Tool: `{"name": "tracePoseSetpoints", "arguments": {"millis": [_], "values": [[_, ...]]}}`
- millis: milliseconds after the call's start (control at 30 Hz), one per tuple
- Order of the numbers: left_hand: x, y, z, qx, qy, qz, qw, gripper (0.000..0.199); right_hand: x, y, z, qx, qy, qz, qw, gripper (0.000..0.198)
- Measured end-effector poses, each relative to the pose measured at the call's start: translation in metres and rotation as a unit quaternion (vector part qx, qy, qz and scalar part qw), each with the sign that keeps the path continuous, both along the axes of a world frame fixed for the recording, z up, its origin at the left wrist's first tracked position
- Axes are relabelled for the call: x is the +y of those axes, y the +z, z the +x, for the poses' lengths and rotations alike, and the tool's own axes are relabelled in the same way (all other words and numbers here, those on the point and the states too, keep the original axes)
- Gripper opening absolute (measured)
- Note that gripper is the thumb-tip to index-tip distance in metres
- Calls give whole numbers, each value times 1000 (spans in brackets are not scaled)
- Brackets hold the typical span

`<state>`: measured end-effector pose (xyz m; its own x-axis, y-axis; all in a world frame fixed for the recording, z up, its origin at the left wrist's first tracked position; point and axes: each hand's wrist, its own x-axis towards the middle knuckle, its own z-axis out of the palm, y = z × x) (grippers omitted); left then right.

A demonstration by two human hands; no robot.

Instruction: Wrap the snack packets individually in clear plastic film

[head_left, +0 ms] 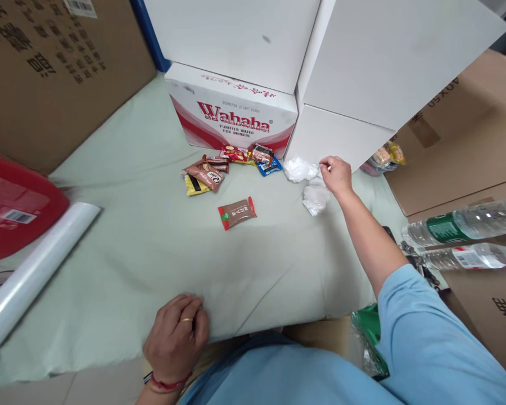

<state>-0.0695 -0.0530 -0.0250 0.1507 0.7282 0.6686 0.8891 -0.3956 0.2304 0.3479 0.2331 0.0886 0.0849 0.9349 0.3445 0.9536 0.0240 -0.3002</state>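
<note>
My right hand (337, 173) reaches to the back right of the cloth, its fingers pinched at the edge of a crumpled clear plastic bag (297, 169). A second wad of clear plastic (316, 199) lies just in front, close to the wrist. Curled into a fist, my left hand (176, 333) rests on the cloth's near edge with nothing showing in it. A brown snack packet with red ends (238, 213) lies alone mid-table. Behind it sits a small heap of snack packets, among them a brown one (206, 174), a red one (234, 153) and a blue one (270, 166).
A Wahaha water carton (236, 115) and white boxes (354, 62) stand along the back. Left are a white roll (37, 275), a red container (21, 205) and a big cardboard box (59, 73). Two plastic bottles (472, 222) lie at right.
</note>
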Motion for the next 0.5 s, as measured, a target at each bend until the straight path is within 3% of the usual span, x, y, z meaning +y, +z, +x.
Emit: {"name": "tracePoseSetpoints", "arguments": {"millis": [167, 333, 433, 500], "values": [[-1, -1, 0, -3, 8, -5, 1000, 27, 7, -7, -35, -71, 11, -55, 996, 27], [-1, -1, 1, -9, 11, -6, 1000, 28, 31, -25, -64, -136, -21, -129, 982, 36], [-1, 0, 0, -9, 8, -11, 1000, 28, 42, -35, -58, -161, -28, -174, 971, 27], [-2, 0, 0, -8, 8, -15, 1000, 28, 44, -36, -43, -159, -53, -170, 971, 30]]}}
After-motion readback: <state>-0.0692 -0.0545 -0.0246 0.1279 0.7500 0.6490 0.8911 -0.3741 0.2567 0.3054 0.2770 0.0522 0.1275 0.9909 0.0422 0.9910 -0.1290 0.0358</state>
